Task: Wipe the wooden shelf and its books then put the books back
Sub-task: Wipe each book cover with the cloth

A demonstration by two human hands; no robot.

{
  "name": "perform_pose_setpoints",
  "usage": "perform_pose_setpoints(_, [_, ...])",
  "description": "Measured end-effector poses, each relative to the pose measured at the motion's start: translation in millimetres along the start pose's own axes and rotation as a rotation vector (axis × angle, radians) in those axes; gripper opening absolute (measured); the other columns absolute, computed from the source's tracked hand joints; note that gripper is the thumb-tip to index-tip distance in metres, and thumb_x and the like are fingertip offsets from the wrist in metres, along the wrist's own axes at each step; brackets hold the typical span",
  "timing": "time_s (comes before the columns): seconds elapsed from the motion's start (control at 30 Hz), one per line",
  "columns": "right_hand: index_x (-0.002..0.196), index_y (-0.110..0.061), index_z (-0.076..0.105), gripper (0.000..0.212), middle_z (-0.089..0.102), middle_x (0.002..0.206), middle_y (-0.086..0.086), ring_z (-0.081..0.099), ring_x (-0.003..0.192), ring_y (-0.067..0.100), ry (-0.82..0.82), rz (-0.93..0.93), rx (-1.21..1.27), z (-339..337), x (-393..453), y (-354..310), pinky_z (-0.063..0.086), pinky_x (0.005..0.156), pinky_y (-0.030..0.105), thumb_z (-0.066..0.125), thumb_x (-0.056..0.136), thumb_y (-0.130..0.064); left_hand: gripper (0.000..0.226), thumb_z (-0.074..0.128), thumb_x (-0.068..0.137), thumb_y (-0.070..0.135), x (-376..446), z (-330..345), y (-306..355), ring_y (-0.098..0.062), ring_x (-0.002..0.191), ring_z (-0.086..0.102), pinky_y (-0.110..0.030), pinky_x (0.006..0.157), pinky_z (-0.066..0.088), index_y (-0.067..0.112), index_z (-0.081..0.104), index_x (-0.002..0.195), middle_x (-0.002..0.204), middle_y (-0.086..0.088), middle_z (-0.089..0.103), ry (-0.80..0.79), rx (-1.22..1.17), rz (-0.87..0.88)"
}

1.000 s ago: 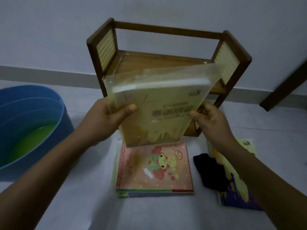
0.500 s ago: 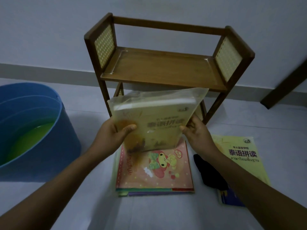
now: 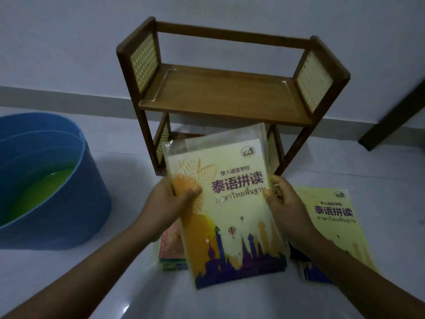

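Pale floor at frame bottom; the sleeved book is gripped by left hand and right hand (probably for checking), shelf bare above.

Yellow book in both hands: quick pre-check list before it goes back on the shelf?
1. Grip: left hand and right hand each hold a side of the yellow book: ok.
2. Upper board of the shelf bare: ok.
3. Lower level free: cannot tell, book hides it.
4. Book wiped: cannot tell.
5. Plastic sleeve intact: cannot tell.
6. Path clear of the blue tub: ok, it sits off to the left.
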State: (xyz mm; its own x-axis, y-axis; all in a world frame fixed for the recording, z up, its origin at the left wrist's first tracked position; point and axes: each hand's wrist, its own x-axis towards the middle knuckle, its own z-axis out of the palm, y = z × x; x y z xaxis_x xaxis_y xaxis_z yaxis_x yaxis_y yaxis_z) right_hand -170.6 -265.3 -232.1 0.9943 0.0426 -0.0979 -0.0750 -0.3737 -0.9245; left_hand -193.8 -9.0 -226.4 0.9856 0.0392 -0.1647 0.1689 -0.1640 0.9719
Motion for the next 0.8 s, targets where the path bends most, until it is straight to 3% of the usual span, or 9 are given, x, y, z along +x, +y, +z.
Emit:
perform_pose_setpoints(0.17, [0.129, -0.024, 0.049, 0.030, 0.065, 0.115, 0.003, 0.064, 0.095, 0.019, -0.032, 0.150, -0.130, 9, 22, 35, 0.054, 0.078, 0.035, 0.041, 0.100, -0.020, 0.054, 0.077, 0.075, 0.026, 27, 13, -40, -0.020, 0.108, 0.065, -0.048, 0.085, 0.057, 0.017, 0.051, 0.122, 0.120, -0.001, 0.065, -0.063, 0.175, -0.045])
perform_pose_setpoints(0.3, [0.132, -0.021, 0.049, 0.032, 0.061, 0.117, 0.001, 0.059, 0.097, 0.017, -0.026, 0.209, -0.185, 17, 40, 55, 0.048, 0.074, 0.027, 0.041, 0.101, -0.019, 0.048, 0.080, 0.072, 0.036, 46, 19, -59, -0.010, 0.101, 0.061, -0.027, 0.079, 0.055, 0.022, 0.056, 0.111, 0.115, 0.006, 0.064, 0.015, 0.395, 0.044])
perform_pose_setpoints(0.4, [0.130, -0.023, 0.052, 0.031, 0.065, 0.113, -0.001, 0.060, 0.089, 0.011, -0.044, 0.197, -0.232, 14, 42, 64, 0.048, 0.069, 0.023, 0.042, 0.100, -0.019, 0.070, 0.067, 0.062, 0.074, 61, 14, -76, -0.019, 0.114, 0.055, -0.043, 0.091, 0.051, 0.029, 0.059, 0.115, 0.123, 0.003, 0.061, 0.043, 0.610, 0.106])
perform_pose_setpoints(0.5, [0.133, -0.023, 0.050, 0.036, 0.064, 0.115, -0.001, 0.060, 0.090, 0.011, -0.086, 0.164, -0.279, 7, 42, 70, 0.051, 0.077, 0.028, 0.042, 0.099, -0.015, 0.095, 0.053, 0.056, 0.088, 66, 15, -81, -0.032, 0.133, 0.030, -0.055, 0.109, 0.028, 0.025, 0.053, 0.127, 0.141, -0.007, 0.041, 0.108, 0.820, 0.085])
perform_pose_setpoints(0.57, [0.137, -0.016, 0.046, 0.040, 0.058, 0.123, -0.001, 0.056, 0.107, 0.017, -0.104, 0.083, -0.409, -2, 38, 78, 0.046, 0.091, 0.030, 0.044, 0.098, -0.009, 0.099, 0.049, 0.057, 0.089, 64, 16, -76, -0.033, 0.140, 0.017, -0.059, 0.114, 0.012, 0.020, 0.056, 0.126, 0.146, -0.011, 0.033, 0.093, 0.917, 0.107])
perform_pose_setpoints(0.63, [0.138, -0.008, 0.046, 0.046, 0.052, 0.134, 0.012, 0.047, 0.124, 0.030, -0.003, -0.080, -0.643, -17, 29, 92, 0.037, 0.104, 0.039, 0.051, 0.092, -0.003, 0.098, 0.035, 0.062, 0.089, 62, 13, -78, -0.033, 0.144, 0.007, -0.063, 0.111, 0.002, 0.019, 0.054, 0.128, 0.150, -0.015, 0.025, 0.060, 1.013, 0.146])
perform_pose_setpoints(0.7, [0.135, -0.006, 0.050, 0.052, 0.049, 0.137, 0.023, 0.045, 0.125, 0.042, 0.017, -0.149, -0.830, -34, 15, 112, 0.037, 0.104, 0.049, 0.062, 0.085, -0.003, 0.100, 0.016, 0.070, 0.088, 63, 7, -92, -0.035, 0.146, 0.000, -0.065, 0.110, 0.000, 0.018, 0.042, 0.137, 0.155, -0.017, 0.015, 0.005, 1.114, 0.164])
perform_pose_setpoints(0.8, [0.138, -0.011, 0.048, 0.067, 0.048, 0.136, 0.026, 0.051, 0.118, 0.047, -0.140, -0.159, -0.957, -41, -8, 142, 0.048, 0.096, 0.053, 0.072, 0.075, -0.014, 0.094, -0.002, 0.078, 0.080, 61, 1, -111, -0.027, 0.147, -0.014, -0.060, 0.112, -0.008, 0.024, 0.004, 0.153, 0.160, -0.008, -0.014, -0.129, 1.213, 0.195])
